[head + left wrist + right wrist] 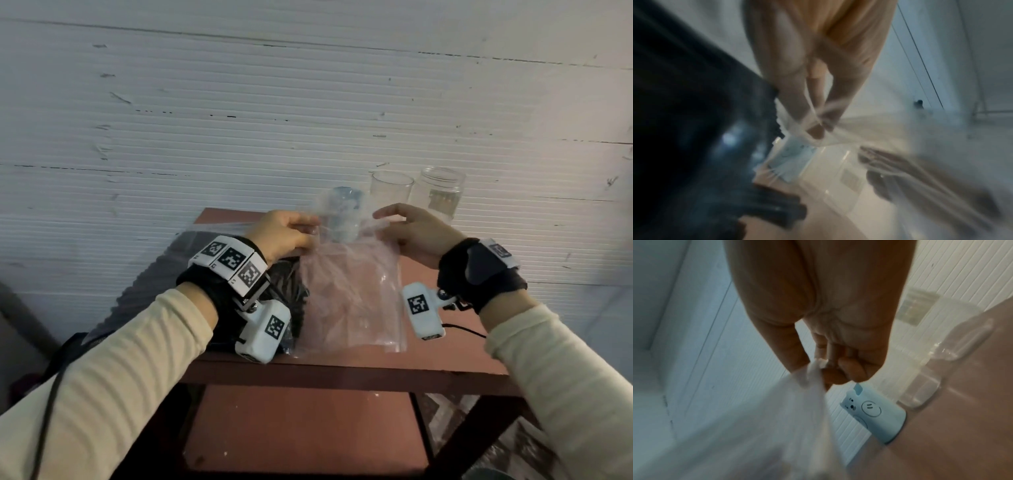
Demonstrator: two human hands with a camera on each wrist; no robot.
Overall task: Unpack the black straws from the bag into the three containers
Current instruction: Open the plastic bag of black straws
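Observation:
Both hands hold a clear plastic bag (352, 294) up above the reddish table (342, 371). My left hand (310, 233) pinches its top left edge, and the pinch on the film shows close up in the left wrist view (816, 128). My right hand (385, 222) pinches the top right edge (818, 369). The bag looks see-through with nothing dark in it. A dark heap of black straws (291, 291) lies on the table under my left wrist, partly hidden. Behind the bag stand a blue cup (342, 212) with a bear face (869, 413), a clear glass (390, 192) and a clear jar (440, 195).
A white ribbed wall (308, 102) rises right behind the three containers. The table is small, with a lower shelf (301, 428) beneath. A black cable (462, 330) trails from the right wrist camera over the table's right side.

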